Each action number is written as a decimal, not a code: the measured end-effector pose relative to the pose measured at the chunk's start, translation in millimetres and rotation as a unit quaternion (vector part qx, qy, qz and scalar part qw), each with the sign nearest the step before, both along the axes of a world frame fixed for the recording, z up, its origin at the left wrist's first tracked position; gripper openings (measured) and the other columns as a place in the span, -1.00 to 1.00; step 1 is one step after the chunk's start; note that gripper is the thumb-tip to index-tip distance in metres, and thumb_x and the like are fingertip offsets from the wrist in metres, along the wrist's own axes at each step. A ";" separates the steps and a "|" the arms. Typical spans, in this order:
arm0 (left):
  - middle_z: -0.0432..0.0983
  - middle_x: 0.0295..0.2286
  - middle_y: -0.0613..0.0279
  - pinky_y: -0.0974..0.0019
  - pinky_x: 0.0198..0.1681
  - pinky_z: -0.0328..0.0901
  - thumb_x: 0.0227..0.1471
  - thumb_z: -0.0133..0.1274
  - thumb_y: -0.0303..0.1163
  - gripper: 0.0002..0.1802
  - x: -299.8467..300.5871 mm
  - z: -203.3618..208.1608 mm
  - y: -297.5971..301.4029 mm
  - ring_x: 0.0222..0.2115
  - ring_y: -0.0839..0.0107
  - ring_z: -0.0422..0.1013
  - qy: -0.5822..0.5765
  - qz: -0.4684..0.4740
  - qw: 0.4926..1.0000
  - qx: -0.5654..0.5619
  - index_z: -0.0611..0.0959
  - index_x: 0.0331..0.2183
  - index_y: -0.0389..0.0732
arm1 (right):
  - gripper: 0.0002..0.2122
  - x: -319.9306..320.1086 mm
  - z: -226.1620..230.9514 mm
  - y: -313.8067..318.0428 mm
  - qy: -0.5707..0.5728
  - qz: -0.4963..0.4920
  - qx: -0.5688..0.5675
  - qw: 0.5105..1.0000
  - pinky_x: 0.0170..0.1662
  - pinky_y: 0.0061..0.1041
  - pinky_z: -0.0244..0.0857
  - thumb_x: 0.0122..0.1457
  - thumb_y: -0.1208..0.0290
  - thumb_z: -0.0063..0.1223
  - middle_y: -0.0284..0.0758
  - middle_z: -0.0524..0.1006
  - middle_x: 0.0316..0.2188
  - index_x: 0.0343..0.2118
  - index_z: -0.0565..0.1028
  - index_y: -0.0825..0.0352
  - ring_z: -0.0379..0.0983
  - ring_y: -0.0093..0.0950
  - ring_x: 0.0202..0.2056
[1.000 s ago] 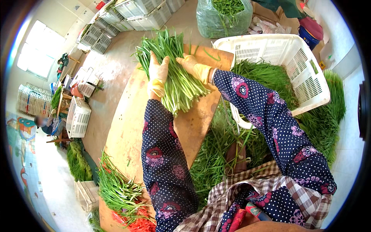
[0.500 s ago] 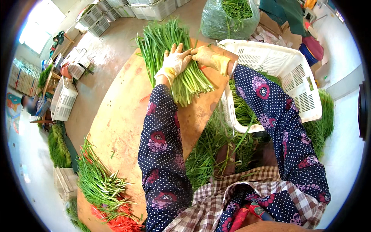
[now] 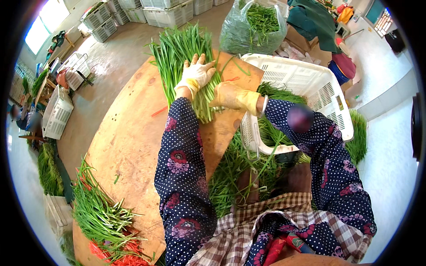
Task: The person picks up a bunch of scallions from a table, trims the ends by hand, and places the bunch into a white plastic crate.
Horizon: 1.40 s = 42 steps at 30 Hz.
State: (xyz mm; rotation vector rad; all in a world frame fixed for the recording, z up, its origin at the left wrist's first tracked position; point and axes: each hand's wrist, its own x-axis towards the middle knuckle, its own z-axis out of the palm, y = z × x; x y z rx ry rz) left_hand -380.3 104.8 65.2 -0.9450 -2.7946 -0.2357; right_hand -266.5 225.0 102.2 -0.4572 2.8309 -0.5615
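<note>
greens (image 3: pixel 179 62) in one bundle lie under one flat-spread left hand (image 3: pixel 198 75), one right hand (image 3: pixel 233 95) at their edge, grip unclear.

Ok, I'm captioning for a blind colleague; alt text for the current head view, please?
A gloved left hand lies spread on a bundle of green stalks on a wooden table, the gloved right hand by its pale ends. A white crate holding greens stands to the right.

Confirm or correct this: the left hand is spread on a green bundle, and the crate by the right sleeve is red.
Wrong colour: the head view shows the crate by the right sleeve is white. The left hand is spread on a green bundle.
</note>
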 end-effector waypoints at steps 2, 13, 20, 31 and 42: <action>-0.04 0.13 0.08 -0.06 0.15 -0.28 0.05 -0.32 0.05 -0.50 1.7 -0.1 -3.1 0.17 0.09 -0.18 -0.001 0.004 1.000 -0.003 0.31 0.04 0.21 | -0.71 1.4 2.5 -0.1 -0.085 -0.031 -0.079 0.993 -0.69 -0.50 0.18 -0.05 0.23 0.05 -0.26 0.39 -0.77 -0.66 0.43 0.42 0.33 -0.49 -0.73; -0.04 0.13 0.08 0.00 0.16 -0.27 0.07 -0.29 -0.01 -0.52 1.0 1.0 8.8 0.17 0.11 -0.17 0.007 -0.009 1.000 0.025 0.32 0.04 0.19 | -0.62 110.8 29.3 55.9 -0.208 -0.046 -0.351 0.912 -0.75 -0.69 0.16 0.05 0.07 0.02 -0.40 0.38 -0.78 -0.49 0.46 0.40 0.30 -0.67 -0.79; 0.19 0.03 0.04 0.33 0.12 -0.05 0.00 -0.09 -0.34 -0.47 14.4 55.1 -16.4 0.07 0.24 0.09 -0.048 -0.012 0.983 0.179 0.28 0.04 -0.25 | -0.80 191.8 -82.5 49.8 0.262 0.320 -0.147 0.899 -0.68 -0.48 0.18 -0.11 0.44 -0.07 -0.30 0.36 -0.71 -0.39 0.42 0.41 0.33 -0.38 -0.72; -0.03 0.12 0.04 0.23 0.15 -0.16 0.09 -0.17 -0.13 -0.35 22.7 88.8 -43.2 0.14 0.25 -0.08 -0.131 0.063 0.969 0.201 0.04 0.15 -0.08 | -0.65 130.8 -54.5 116.1 0.198 0.262 -0.499 0.802 -0.44 -0.49 0.38 0.09 0.38 -0.12 -0.18 0.46 -0.32 -0.05 0.30 0.37 0.44 -0.38 -0.43; 0.08 0.10 0.12 0.27 0.17 -0.19 0.11 -0.22 -0.24 -0.46 48.4 100.2 -58.9 0.13 0.35 -0.04 -0.054 0.084 0.973 0.207 0.17 0.11 -0.19 | -0.26 -22.8 -184.6 235.4 0.037 0.084 0.094 0.991 0.11 -0.36 0.07 -0.13 0.25 0.16 -0.10 0.20 0.06 0.11 0.07 0.39 0.15 -0.24 0.07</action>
